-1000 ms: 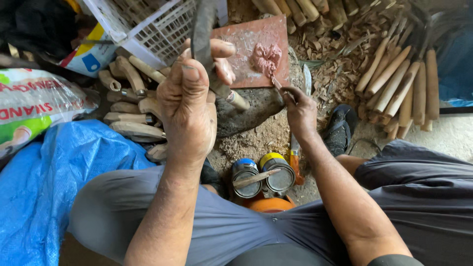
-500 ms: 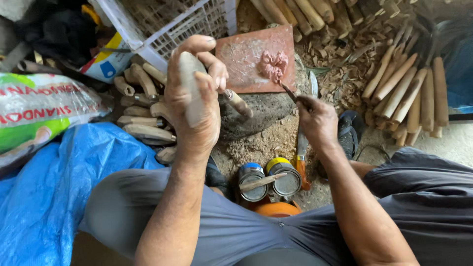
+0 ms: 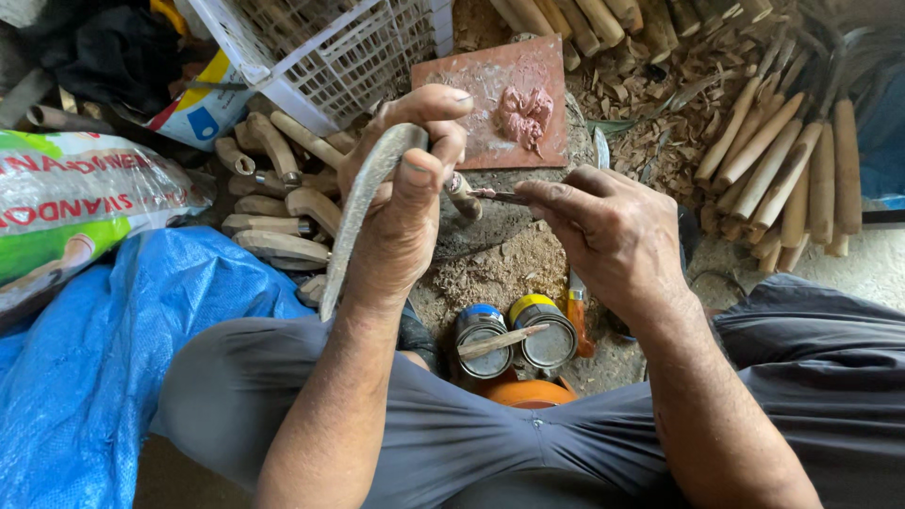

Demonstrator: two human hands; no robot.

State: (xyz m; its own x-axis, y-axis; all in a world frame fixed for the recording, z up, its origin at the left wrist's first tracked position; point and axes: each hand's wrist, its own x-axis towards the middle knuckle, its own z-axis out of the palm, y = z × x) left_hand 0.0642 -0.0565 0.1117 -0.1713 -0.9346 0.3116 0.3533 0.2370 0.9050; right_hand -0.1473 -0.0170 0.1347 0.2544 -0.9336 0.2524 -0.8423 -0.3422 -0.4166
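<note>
From the head view, the left hand [image 3: 401, 203] holds a curved blade [image 3: 363, 207]. Its fingers [image 3: 429, 104] are wrapped tight around the blade. The blade runs from the fingers down toward the knee.

The right hand [image 3: 613, 236] is just beside the left hand. Its fingers [image 3: 551, 193] pinch a thin tool [image 3: 495, 195]. The tool's tip touches the end of the blade by the left thumb.

A red board [image 3: 476, 94] lies past the hands, with a pink lump [image 3: 525, 113] on it. A white basket [image 3: 320, 52] sits left of the board. Wooden sticks [image 3: 782, 170] lie right of the board. Two small tins [image 3: 514, 335] stand below the hands, with a stick laid across them. A blue sheet [image 3: 104, 358] is far left of the tins.
</note>
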